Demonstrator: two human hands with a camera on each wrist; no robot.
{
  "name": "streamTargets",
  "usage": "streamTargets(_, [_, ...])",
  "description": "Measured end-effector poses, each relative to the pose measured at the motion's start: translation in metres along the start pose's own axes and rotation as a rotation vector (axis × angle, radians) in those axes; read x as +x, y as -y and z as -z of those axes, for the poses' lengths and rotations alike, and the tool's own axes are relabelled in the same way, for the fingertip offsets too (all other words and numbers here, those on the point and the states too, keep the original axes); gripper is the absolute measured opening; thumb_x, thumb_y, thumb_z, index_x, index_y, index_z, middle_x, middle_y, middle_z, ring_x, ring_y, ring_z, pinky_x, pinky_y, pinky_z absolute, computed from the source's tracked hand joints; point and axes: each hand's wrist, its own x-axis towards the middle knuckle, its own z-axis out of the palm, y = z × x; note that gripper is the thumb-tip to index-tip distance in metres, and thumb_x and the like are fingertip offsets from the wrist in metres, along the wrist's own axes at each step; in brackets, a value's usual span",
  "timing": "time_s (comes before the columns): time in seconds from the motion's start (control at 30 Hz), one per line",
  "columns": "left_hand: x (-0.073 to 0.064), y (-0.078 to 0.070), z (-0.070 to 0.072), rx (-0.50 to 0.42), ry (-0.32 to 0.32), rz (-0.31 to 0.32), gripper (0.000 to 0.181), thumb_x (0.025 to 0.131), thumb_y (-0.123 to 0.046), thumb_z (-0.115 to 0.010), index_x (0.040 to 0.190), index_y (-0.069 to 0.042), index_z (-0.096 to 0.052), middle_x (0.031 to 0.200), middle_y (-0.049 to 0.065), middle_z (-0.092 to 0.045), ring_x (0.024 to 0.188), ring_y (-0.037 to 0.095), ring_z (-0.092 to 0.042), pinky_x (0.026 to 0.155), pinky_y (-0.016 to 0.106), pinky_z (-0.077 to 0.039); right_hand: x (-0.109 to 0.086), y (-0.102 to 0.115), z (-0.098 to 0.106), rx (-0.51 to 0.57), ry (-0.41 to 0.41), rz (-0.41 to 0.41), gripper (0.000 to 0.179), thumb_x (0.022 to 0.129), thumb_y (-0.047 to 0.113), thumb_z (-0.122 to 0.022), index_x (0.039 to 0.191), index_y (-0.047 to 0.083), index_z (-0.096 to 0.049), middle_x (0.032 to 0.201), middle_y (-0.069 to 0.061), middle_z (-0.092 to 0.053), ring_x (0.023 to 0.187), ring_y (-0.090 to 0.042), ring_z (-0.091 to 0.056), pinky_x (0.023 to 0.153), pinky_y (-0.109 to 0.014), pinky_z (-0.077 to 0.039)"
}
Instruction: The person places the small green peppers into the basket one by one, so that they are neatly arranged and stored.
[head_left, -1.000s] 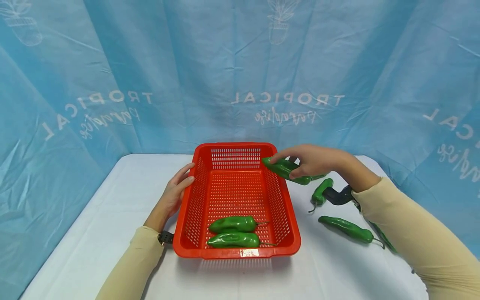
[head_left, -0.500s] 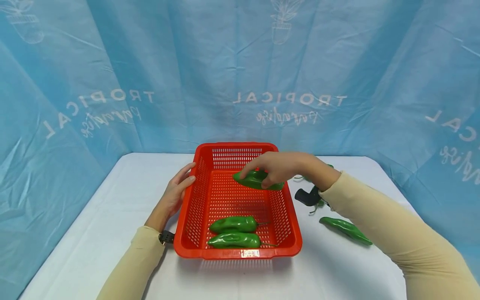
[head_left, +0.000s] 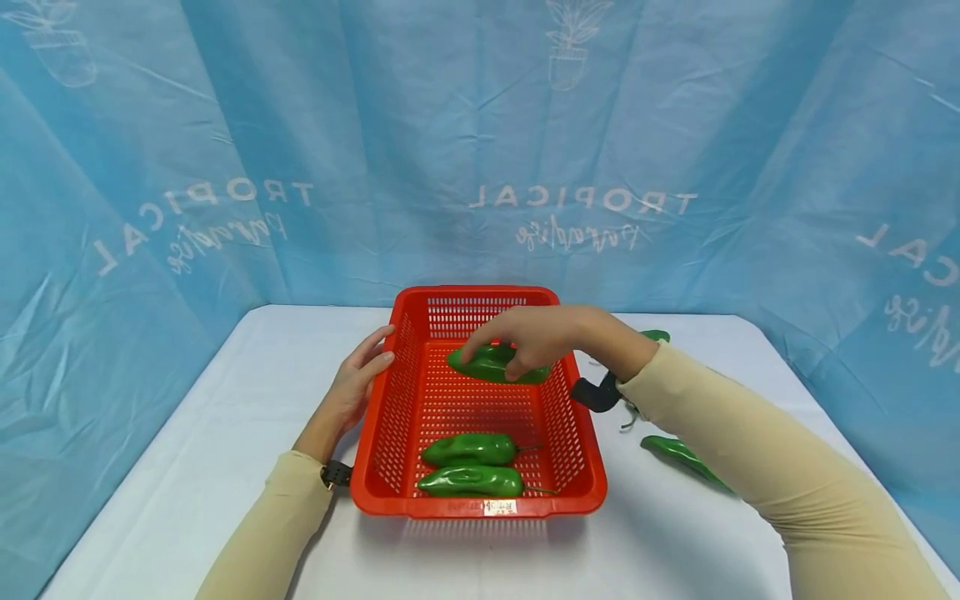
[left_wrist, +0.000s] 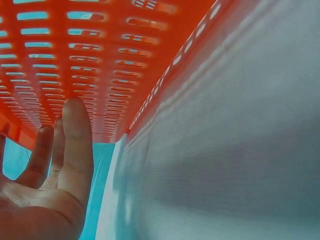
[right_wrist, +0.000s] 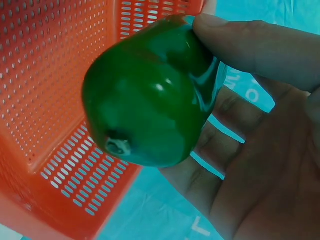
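Note:
A green pepper (head_left: 491, 367) is pinched between the thumb and fingers of my right hand (head_left: 540, 333), over the back part of a red perforated basket (head_left: 476, 408). Its rounded stem end faces the camera in the right wrist view, where the pepper (right_wrist: 145, 105) looks glossy. My left hand (head_left: 351, 390) touches the basket's left side from outside, its fingers extended against the slotted wall (left_wrist: 85, 55). At the front of the basket lie two more green peppers, the rear one (head_left: 471, 450) beside the front one (head_left: 472, 481), stems pointing right.
On the white table (head_left: 187, 467), right of the basket, another green pepper (head_left: 678, 452) lies partly under the right sleeve. A further pepper (head_left: 657, 335) shows behind that arm. A blue printed curtain (head_left: 480, 150) hangs around the table.
The right hand has carried its pepper leftward from the basket's right rim to above the basket's interior. The left hand has kept its place at the basket's side.

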Motion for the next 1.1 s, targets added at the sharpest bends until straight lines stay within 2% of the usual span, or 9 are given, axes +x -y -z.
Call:
streamTargets(0.27, [-0.001, 0.001, -0.001, -0.011, 0.003, -0.006, 0.058, 0.101, -0.026, -0.053, 0.155, -0.027, -0.032, 0.151, 0.009, -0.038, 0.110, 0.011, -0.064, 0.085, 0.029, -0.061, 0.010, -0.005, -0.006, 0.053, 0.027, -0.040, 0.055, 0.092, 0.006, -0.064, 0.140, 0.032, -0.055, 0.147, 0.002, -0.050, 0.133, -0.020, -0.047, 0.106, -0.043, -0.049])
streamTargets(0.67, [0.001, 0.001, 0.000, 0.001, 0.004, -0.020, 0.057, 0.101, -0.024, -0.053, 0.154, -0.027, -0.032, 0.153, 0.010, -0.039, 0.110, 0.011, -0.064, 0.085, 0.030, -0.061, 0.027, -0.019, -0.027, 0.124, 0.077, -0.019, 0.055, 0.090, 0.005, -0.066, 0.139, 0.028, -0.057, 0.144, 0.005, -0.053, 0.126, -0.016, -0.048, 0.106, -0.041, -0.049])
streamTargets(0.8, [0.001, 0.001, -0.001, 0.009, 0.005, -0.018, 0.057, 0.101, -0.024, -0.053, 0.154, -0.027, -0.033, 0.154, 0.011, -0.038, 0.110, 0.011, -0.064, 0.085, 0.031, -0.061, 0.031, -0.023, -0.036, 0.145, 0.082, -0.013, 0.054, 0.089, 0.004, -0.067, 0.138, 0.027, -0.058, 0.140, 0.005, -0.055, 0.120, -0.015, -0.050, 0.103, -0.037, -0.051])
streamTargets(0.93, [0.000, 0.000, 0.000, 0.003, 0.004, -0.018, 0.057, 0.101, -0.024, -0.052, 0.154, -0.027, -0.032, 0.153, 0.010, -0.038, 0.109, 0.011, -0.065, 0.084, 0.031, -0.061, 0.038, -0.025, -0.047, 0.156, 0.093, -0.032, 0.053, 0.088, 0.004, -0.069, 0.134, 0.028, -0.061, 0.136, 0.005, -0.057, 0.114, -0.014, -0.051, 0.100, -0.033, -0.051])
streamTargets(1.1, [-0.001, 0.001, 0.000, -0.001, 0.009, -0.017, 0.056, 0.102, -0.024, -0.052, 0.154, -0.027, -0.032, 0.151, 0.010, -0.039, 0.107, 0.011, -0.065, 0.084, 0.031, -0.061, 0.048, -0.025, -0.054, 0.131, 0.119, -0.071, 0.052, 0.088, 0.005, -0.071, 0.132, 0.032, -0.063, 0.136, 0.008, -0.057, 0.116, -0.012, -0.051, 0.104, -0.034, -0.050])
